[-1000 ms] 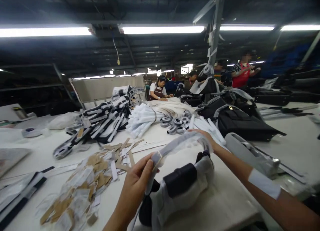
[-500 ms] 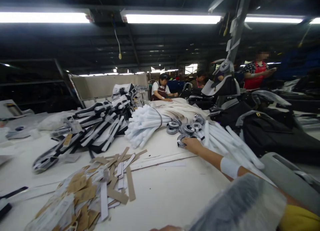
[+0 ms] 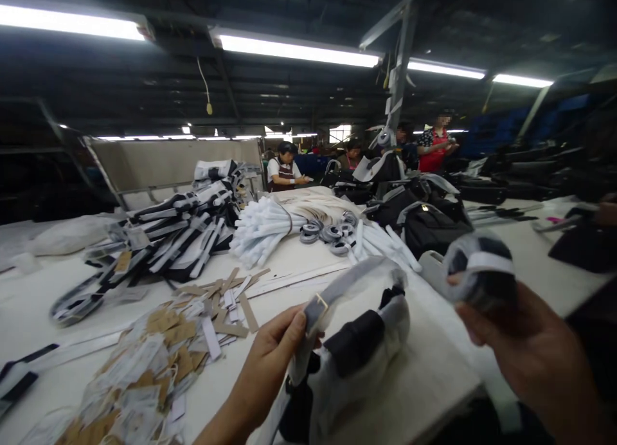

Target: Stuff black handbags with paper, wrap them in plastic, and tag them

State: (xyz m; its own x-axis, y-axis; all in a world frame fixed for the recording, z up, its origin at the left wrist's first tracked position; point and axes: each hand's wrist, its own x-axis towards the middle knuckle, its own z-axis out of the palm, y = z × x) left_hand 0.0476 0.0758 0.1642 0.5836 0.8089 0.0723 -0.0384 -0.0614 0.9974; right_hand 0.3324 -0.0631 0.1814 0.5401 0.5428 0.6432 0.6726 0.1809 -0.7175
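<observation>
My left hand (image 3: 270, 358) is closed around a grey strap (image 3: 354, 279) with a gold-coloured buckle, its thumb pressed near the buckle. The strap arches over a black bag (image 3: 354, 345) partly covered in clear, whitish wrapping, which is in front of me at the table's near edge. To the right, my right hand (image 3: 535, 355) grips a rolled-up strap (image 3: 482, 265) in clear wrapping with a white band round it. The roll is held in the air, apart from the bag.
More rolled straps (image 3: 332, 233) lie mid-table beside bundled white tubes (image 3: 260, 229). At left are paper tags (image 3: 159, 342) and a heap of wrapped black-and-white straps (image 3: 187, 223). Black bags (image 3: 431, 229) stand at right. Co-workers (image 3: 285, 168) are at the back.
My right hand has drawn back from the rolled straps on the table, bringing one roll with it. My left hand has come into fuller view, holding the bag's strap. The view has swung right.
</observation>
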